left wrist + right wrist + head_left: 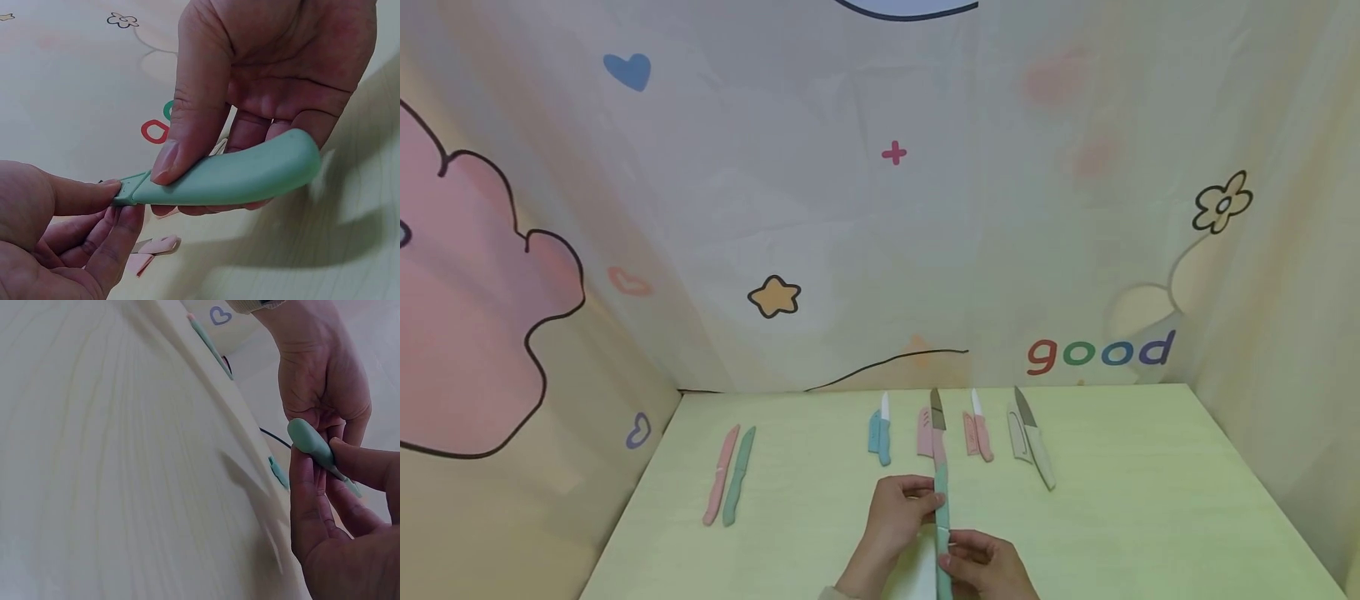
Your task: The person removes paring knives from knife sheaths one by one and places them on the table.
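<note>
Both hands hold a green knife [943,512] with its green sheath on, above the table. My left hand [891,517] pinches the sheath [128,187] between thumb and fingers. My right hand [992,568] grips the rounded handle [244,172], thumb on top and fingers beneath. In the head view a thin pale line marks where sheath and handle meet. Just beyond the hands lies a pink knife [938,446] with a dark blade, its pink sheath [924,432] beside it; the held knife overlaps its handle end.
At the table's [1120,533] left lie a pink knife [721,475] and a green knife [740,475], both sheathed. Towards the back are a blue knife [884,433], a small pink knife [982,433] and a grey-handled knife [1037,446], bare-bladed beside their sheaths. A printed curtain [820,192] stands behind.
</note>
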The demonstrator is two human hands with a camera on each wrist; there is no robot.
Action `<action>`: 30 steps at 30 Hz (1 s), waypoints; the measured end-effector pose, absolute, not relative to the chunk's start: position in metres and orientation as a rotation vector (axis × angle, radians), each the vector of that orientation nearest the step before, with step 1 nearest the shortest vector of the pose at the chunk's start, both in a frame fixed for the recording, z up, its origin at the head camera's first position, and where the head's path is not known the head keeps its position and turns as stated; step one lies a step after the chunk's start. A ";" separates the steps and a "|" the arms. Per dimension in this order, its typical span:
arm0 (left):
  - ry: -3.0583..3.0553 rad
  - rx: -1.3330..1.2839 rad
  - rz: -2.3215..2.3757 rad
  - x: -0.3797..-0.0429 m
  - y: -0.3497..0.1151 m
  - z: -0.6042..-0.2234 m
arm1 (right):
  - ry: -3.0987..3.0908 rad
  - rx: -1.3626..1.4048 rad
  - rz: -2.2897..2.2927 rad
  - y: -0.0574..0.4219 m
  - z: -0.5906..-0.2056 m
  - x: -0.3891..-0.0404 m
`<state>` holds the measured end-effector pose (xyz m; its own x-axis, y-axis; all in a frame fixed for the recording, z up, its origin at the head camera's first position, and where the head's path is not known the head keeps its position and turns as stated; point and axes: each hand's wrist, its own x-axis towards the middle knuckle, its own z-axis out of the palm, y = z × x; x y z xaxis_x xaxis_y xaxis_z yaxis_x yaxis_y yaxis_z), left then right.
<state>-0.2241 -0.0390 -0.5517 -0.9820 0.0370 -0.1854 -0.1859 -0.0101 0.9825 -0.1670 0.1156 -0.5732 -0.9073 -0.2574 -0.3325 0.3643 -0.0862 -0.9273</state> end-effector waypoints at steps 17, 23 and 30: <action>2.088 -0.148 2.129 -0.223 -0.041 -0.553 | 1.807 0.129 -2.015 0.116 -0.574 -0.162; 2.099 -0.146 2.121 -0.227 -0.042 -0.552 | 1.800 0.102 -2.023 0.115 -0.573 -0.160; 2.114 -0.144 2.130 -0.230 -0.043 -0.549 | 1.833 0.098 -1.995 0.116 -0.570 -0.160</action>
<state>-0.2300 -0.0426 -0.5492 -0.9861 0.0293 -0.1636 -0.1638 -0.0050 0.9865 -0.1597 0.1161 -0.5703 -0.9063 -0.2604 -0.3329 0.3537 -0.0362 -0.9347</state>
